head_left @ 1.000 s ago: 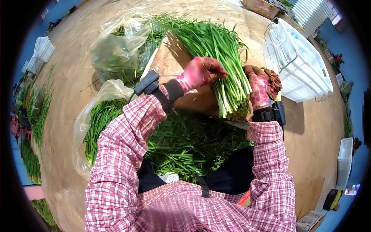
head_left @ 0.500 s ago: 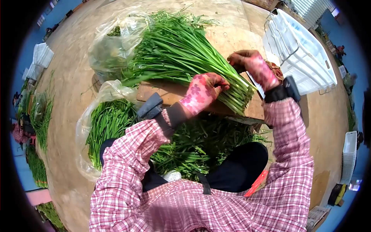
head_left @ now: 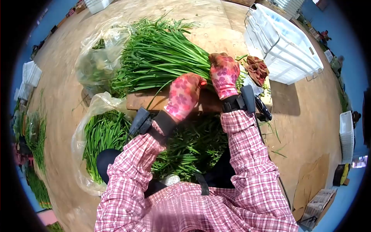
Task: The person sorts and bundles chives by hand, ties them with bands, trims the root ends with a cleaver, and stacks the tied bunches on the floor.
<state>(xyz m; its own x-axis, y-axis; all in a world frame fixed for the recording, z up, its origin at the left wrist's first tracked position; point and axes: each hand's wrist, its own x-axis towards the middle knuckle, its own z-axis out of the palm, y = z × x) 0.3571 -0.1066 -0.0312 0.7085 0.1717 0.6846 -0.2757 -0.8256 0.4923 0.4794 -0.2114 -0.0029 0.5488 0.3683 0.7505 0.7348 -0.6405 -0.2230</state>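
Note:
A large bunch of long green stalks [head_left: 162,58] lies across a low wooden board [head_left: 154,101], leaves to the left and pale ends to the right. My left hand [head_left: 185,94], in a pink flowered glove, is closed at the bunch's near edge. Over the stalks near their pale ends rests my right hand [head_left: 224,73], gloved alike, its fingers curled round them. Just right of it are a crumpled reddish-brown cloth [head_left: 257,70] and a black-handled tool [head_left: 263,108] at the board's right end.
White crates [head_left: 280,44] stand at the upper right. At the left are a plastic bag [head_left: 100,58] and an open bag of greens [head_left: 104,135]. Loose greens [head_left: 185,150] lie between my legs. Another person [head_left: 324,36] is far off at the right.
The bunch has turned from upright to lying leftward on the board. My right hand has moved from beside the stalks onto them; my left hand has shifted left and down.

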